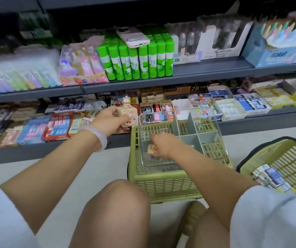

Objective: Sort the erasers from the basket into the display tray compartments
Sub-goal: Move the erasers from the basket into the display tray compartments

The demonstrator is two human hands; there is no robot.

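Two hands are at work, each grasping one eraser. The right hand (161, 145) reaches down into the near left compartment of the clear display tray (220, 140), its fingers curled round a small beige eraser (151, 150) with an orange top, held low against the tray floor. The left hand (113, 120), with a pale bangle (97, 136) on its wrist, is raised to the left of the tray and grips a beige cube-shaped eraser (128, 113) topped by a small figure, clear of any container. Grey dividers (188, 126) cross inside the tray and split it into compartments; four are plain to see, and apart from the eraser under the right hand their contents cannot be made out through the clear walls. The tray sits on top of an olive-green slatted basket (161, 185) that stands on the pale floor just beyond the person's knees. A second green basket (287, 161) stands to the right, near the right arm, and holds a cluster of small boxed erasers (271, 178) in white and blue wrappers, lying in its near left corner; their number is too blurred to count. Beyond both baskets run grey shop shelves (161, 81): the upper one carries a block of green glue sticks (136, 59) with a pink phone (133, 37) lying on top, the lower one open boxes of packaged erasers (251, 102).
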